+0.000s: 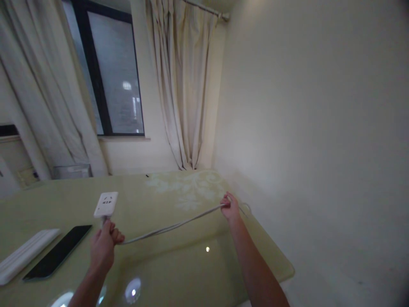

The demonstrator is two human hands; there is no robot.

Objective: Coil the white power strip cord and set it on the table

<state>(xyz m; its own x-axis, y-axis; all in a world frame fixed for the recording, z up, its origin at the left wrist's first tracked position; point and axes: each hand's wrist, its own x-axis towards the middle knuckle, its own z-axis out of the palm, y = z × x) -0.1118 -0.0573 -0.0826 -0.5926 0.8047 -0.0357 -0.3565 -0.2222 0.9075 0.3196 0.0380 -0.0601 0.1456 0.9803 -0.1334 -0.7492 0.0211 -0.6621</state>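
Left hand [104, 245] closed round the cord [179, 224] just below the socket [106, 204], which appears raised over the left part of the tabletop [169, 273]. Right hand [229, 205] pinching the cord near the right edge; span between hands nearly taut. Risks, as judged: a hard pull could strain the socket's cord joint; a loosened left grip could drop the socket onto the black panel [59, 252]; loose cord beyond the right hand could snag at the right edge.
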